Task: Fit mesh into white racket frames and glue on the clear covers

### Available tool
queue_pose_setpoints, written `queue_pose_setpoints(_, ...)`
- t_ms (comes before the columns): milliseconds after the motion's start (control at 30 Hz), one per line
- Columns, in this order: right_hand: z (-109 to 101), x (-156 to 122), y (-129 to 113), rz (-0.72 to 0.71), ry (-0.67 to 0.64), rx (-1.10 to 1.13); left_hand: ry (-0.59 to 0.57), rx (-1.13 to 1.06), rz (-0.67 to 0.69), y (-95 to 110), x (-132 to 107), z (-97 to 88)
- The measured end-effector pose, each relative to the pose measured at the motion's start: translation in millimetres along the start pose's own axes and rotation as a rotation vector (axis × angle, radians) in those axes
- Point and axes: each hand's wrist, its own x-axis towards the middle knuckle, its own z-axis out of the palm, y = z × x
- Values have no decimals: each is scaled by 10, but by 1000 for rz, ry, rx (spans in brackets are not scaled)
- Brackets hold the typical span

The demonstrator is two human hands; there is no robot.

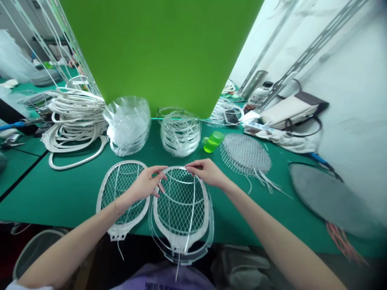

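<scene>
A white racket-shaped frame [179, 241] with wire mesh lies on the green table in front of me. Around and partly over it is a clear plastic ring [211, 225], whose lower end sticks out past the frame's neck. My left hand [148, 182] pinches the top left of the ring at the frame's upper rim, its other fingers loosely curled. At the top right, my right hand [207, 172] pinches the same rim between thumb and fingers. Fingertips partly hide the contact. A second white mesh racket frame [101, 193] lies left, beneath my left forearm.
Behind stand stacked white frames [77, 117], clear plastic rings [128, 129] and more thin clear rings [180, 133]. A green tape roll [213, 141], stacked round mesh sheets [248, 153] and a grey mesh disc [323, 201] lie right. A green panel [163, 52] rises at the back.
</scene>
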Motion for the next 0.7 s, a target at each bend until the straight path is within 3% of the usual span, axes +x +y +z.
queue_pose_setpoints(67,45,73,79,10,-15,7,104,254,170,-4,12,13)
queue_pose_setpoints(133,83,132,143,-1,9,-23,208,568,423,1,66,47)
queue_pose_setpoints(233,127,209,206,-10,36,-74,195,920,639,-7,209,160)
queue_pose_setpoints(400,197,217,207,-64,109,-203,124,1057,634,-114,383,350)
queue_pose_setpoints(700,375,-30,233,-298,248,-639,75,1005,598,-154,380,349)
